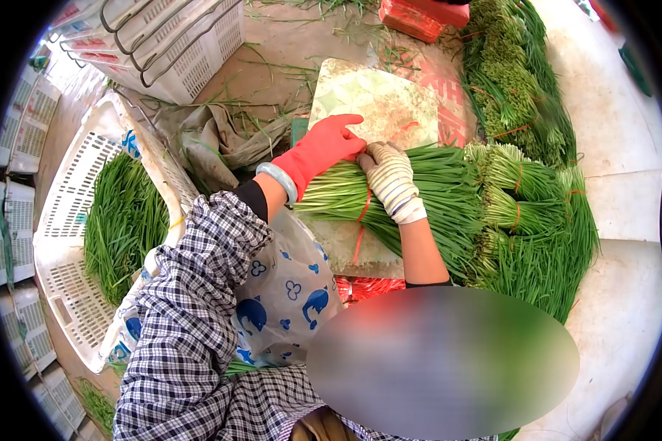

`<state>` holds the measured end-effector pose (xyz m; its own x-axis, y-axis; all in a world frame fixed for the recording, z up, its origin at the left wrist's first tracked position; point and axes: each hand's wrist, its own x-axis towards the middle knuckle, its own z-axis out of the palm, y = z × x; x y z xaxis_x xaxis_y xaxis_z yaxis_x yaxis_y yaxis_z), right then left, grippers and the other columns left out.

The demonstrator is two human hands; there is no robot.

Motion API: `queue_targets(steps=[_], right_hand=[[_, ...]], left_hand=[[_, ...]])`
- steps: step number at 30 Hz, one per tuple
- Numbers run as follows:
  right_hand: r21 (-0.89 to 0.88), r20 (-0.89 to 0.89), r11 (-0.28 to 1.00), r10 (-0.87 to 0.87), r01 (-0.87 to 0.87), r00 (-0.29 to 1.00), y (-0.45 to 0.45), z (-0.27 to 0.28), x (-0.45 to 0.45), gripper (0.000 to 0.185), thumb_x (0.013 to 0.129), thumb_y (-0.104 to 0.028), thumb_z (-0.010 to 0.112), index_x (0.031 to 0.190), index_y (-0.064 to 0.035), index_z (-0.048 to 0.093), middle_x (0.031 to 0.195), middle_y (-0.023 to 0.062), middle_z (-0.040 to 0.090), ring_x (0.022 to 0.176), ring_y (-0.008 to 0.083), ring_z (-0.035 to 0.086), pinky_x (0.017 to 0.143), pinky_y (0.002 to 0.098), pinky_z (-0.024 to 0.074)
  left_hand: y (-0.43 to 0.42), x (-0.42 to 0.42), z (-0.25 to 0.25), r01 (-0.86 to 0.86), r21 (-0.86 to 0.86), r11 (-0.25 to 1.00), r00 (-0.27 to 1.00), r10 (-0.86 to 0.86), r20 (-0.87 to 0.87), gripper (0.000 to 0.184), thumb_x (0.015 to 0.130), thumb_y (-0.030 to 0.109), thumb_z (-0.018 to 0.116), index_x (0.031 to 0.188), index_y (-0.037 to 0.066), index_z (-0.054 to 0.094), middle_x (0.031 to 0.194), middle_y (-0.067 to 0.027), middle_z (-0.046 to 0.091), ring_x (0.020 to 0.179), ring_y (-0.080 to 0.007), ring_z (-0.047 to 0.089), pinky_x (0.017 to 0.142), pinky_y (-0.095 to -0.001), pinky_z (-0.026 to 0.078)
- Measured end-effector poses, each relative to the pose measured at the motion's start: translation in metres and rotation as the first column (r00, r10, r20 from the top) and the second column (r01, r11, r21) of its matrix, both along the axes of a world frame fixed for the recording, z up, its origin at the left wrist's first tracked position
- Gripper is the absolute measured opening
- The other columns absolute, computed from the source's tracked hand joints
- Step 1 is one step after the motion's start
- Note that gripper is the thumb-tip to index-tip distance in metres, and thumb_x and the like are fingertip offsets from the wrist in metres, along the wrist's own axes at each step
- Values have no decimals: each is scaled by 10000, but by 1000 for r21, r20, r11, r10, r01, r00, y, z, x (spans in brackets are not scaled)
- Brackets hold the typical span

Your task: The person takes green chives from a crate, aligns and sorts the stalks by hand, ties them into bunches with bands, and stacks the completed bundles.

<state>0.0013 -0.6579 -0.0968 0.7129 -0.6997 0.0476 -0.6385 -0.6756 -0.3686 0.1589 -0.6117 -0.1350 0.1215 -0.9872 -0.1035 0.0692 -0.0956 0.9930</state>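
A bundle of garlic chives (434, 184) lies crosswise in front of me, pale stem ends to the left. A red tie (365, 204) runs over the bundle, and its tail hangs down the near side. My left hand (320, 154), in a red rubber glove, is above the stems, its index finger stretched out and the other fingers bent in. Whatever they pinch is hidden. My right hand (393, 180), in a striped knit glove, rests on the bundle beside the tie with its fingers curled. The fingertips of both hands meet at the bundle's far edge.
Tied chive bundles (526, 198) are stacked on the right, with more bundles (511, 81) behind. A stained board (346, 88) lies beyond my hands. To the left, a white basket (62, 220) holds loose chives; stacked crates (206, 51) stand behind it. A red block (415, 20) is at the back.
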Motion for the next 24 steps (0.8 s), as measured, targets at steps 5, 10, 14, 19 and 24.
queue_targets(steps=[5,10,14,19,24], right_hand=[[294,264,939,-258,177,929,4,-4,0,276,802,-291,714,907,-37,687,860,139,701,878,295,654,1047,430,377],[281,212,955,-155,92,965,6,-6,-14,183,805,-208,707,913,-61,694,802,114,702,875,286,662,1057,441,389],[263,459,963,-170,50,872,-1,-23,-21,126,809,-157,683,883,-55,684,813,110,694,862,287,653,1059,426,377],[459,620,886,-263,-70,739,36,14,-27,40,818,-44,605,843,-39,637,775,93,651,806,270,610,1116,429,325],[-152,586,980,192,-126,787,81,39,-51,153,728,23,615,789,-107,562,758,39,603,798,240,613,1101,559,336]], left_hand=[[9,-9,28,61,-219,974,732,105,673,567,864,134,592,1417,181,475,802,-95,671,627,-228,611,619,-338,509],[18,-10,52,152,-173,973,674,26,738,654,845,177,616,1461,181,399,876,-122,676,765,-281,642,679,-349,513],[32,-16,43,48,-146,988,842,39,539,846,779,378,715,1463,39,351,1026,-164,668,949,-300,647,864,-386,498],[55,-31,31,274,-21,962,135,-17,991,1165,589,602,787,1389,-108,326,1110,-236,619,1079,-349,597,1072,-486,336],[52,-31,48,306,192,932,161,-250,955,1082,650,568,757,1421,-41,302,1133,-230,611,1107,-364,577,1065,-477,351]])
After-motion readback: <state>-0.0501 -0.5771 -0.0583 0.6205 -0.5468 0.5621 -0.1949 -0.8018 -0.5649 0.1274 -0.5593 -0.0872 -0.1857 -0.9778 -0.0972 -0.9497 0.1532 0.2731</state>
